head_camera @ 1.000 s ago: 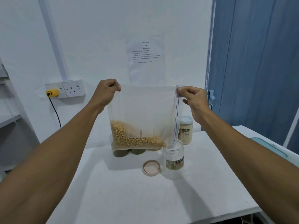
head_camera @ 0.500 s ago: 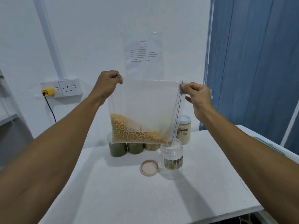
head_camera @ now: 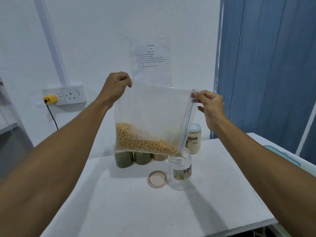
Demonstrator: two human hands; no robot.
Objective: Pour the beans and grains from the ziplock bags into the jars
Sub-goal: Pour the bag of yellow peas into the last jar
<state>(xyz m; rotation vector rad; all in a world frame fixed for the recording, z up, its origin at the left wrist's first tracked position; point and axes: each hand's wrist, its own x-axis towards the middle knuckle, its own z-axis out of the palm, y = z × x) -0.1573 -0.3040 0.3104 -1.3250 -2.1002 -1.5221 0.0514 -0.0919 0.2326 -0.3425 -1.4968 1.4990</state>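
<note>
A clear ziplock bag [head_camera: 159, 110] hangs sideways above the table, its zip edge on the right. Yellow corn kernels [head_camera: 136, 141] lie along its lower edge and slope toward the bottom right corner. My left hand [head_camera: 116, 86] pinches the bag's upper left corner. My right hand [head_camera: 208, 105] pinches the top of the zip edge. The bag's lower right corner sits at the mouth of an open clear jar [head_camera: 179, 170] with a label. Its beige lid [head_camera: 157, 179] lies upside down just left of the jar.
Behind the bag stand two jars of green beans [head_camera: 124, 159], a jar of pale kernels [head_camera: 159, 157] and a capped jar of light grains [head_camera: 194, 139]. A white table [head_camera: 153, 211] carries everything. A wall socket with a yellow plug [head_camera: 50, 99] is at the left, a blue curtain at the right.
Both hands have lifted the bag a little, the left corner higher than the right. The kernels have slid toward the lower right corner at the jar's mouth.
</note>
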